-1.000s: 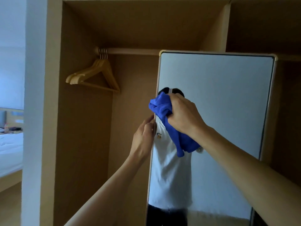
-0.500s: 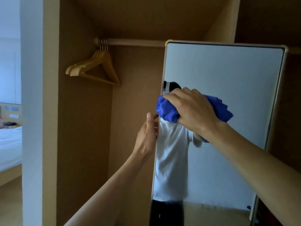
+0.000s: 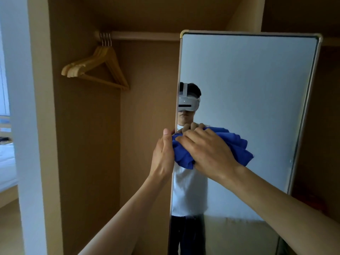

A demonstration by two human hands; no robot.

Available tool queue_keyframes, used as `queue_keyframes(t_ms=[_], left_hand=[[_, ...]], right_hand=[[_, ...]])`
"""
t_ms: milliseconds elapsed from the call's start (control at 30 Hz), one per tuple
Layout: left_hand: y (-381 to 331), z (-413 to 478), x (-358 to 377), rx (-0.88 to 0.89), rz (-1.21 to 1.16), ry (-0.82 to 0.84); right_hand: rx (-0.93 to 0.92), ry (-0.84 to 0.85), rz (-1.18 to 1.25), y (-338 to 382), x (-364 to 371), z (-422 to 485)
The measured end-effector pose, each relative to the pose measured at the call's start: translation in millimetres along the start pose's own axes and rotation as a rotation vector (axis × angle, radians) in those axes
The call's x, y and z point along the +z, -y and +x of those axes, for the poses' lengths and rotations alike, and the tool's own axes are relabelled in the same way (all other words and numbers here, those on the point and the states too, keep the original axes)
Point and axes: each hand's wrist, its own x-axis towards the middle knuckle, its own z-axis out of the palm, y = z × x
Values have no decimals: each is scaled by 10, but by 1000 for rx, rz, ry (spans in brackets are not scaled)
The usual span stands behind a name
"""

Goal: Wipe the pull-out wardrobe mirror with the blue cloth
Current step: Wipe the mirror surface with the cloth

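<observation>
While the left hand (image 3: 163, 155) grips the left edge of the pull-out mirror (image 3: 248, 85), the right hand (image 3: 207, 153) presses the bunched blue cloth (image 3: 237, 146) against the glass just beside that edge, its fingers (image 3: 193, 138) curled over the cloth. The left thumb (image 3: 166, 132) points upward along the frame. To the left, wooden hangers (image 3: 103, 70) hang from the wardrobe rail (image 3: 145, 35).

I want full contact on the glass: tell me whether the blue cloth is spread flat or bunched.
Bunched. The blue cloth bulges in thick folds around the right hand, which grips it against the mirror.
</observation>
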Motion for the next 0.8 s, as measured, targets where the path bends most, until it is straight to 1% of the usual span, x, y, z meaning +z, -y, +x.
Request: queue_keyframes(t_ms=[167, 267, 400, 467, 533, 600, 700, 800], left_hand=[[28, -53, 3, 27, 20, 9], [26, -56, -4, 24, 72, 21], [18, -78, -1, 2, 105, 32], [30, -78, 8, 25, 120, 18], [42, -77, 22, 40, 116, 10], [53, -77, 36, 38, 88, 8], [69, -84, 67, 56, 120, -12], [93, -116, 102, 71, 139, -50]], right_hand=[[7, 22, 4, -83, -50, 31], [70, -5, 5, -227, -195, 138], [156, -27, 83, -530, -462, 363], [176, -59, -17, -672, -506, 406], [192, -59, -54, -720, -499, 403], [160, -35, -5, -653, -469, 359], [108, -25, 82, -507, -375, 193], [80, -31, 33, -356, -220, -82]])
